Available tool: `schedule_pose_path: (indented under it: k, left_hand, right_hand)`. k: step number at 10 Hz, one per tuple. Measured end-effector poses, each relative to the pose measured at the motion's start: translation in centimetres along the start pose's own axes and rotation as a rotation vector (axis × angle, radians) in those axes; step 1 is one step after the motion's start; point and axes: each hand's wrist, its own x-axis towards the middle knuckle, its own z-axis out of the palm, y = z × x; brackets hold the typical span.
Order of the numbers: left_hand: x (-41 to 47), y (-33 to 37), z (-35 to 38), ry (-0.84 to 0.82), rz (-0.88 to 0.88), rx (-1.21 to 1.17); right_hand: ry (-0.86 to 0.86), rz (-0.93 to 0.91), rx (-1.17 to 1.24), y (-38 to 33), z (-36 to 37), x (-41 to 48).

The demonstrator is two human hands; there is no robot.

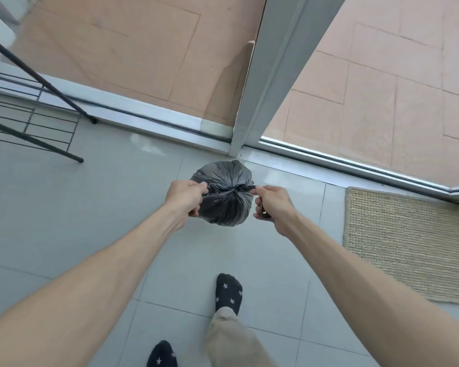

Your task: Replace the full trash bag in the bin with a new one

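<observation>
Dark grey plastic, gathered to a tight neck: one full trash bag [224,207] sits in the middle of the head view, near the sliding door's track [154,120], between the person's two hands. Whether it rests on the floor tiles [64,207] or hangs from the grip, I cannot tell. The left hand [186,197] grips one twisted tail of the bag's mouth in curled fingers. The right hand [272,205] pinches the other tail between thumb and forefinger. The tails stretch to either side of the knot. A small dark thing tucked under the right hand's lower fingers is too hidden to identify.

Two dark socks with white stars show: the far sock [228,292] is half covered by one beige trouser leg [231,340], and the near sock [162,354] is cut off by the bottom edge. One woven mat [408,242] lies at the right. One black wire rack [29,120] is cut off at the left.
</observation>
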Motion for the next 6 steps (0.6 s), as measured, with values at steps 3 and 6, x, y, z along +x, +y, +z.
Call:
schedule_pose_path:
  k: [3, 6]
  left_hand:
    - [4.7, -0.8, 0.7, 0.034, -0.026, -0.029]
    - [0.3, -2.0, -1.6, 0.077, 0.048, 0.115]
  right_hand:
    - [0.024, -0.021, -0.108, 0.9, 1.3, 5.2]
    - [0.090, 0.018, -0.068, 2.5, -0.8, 1.1]
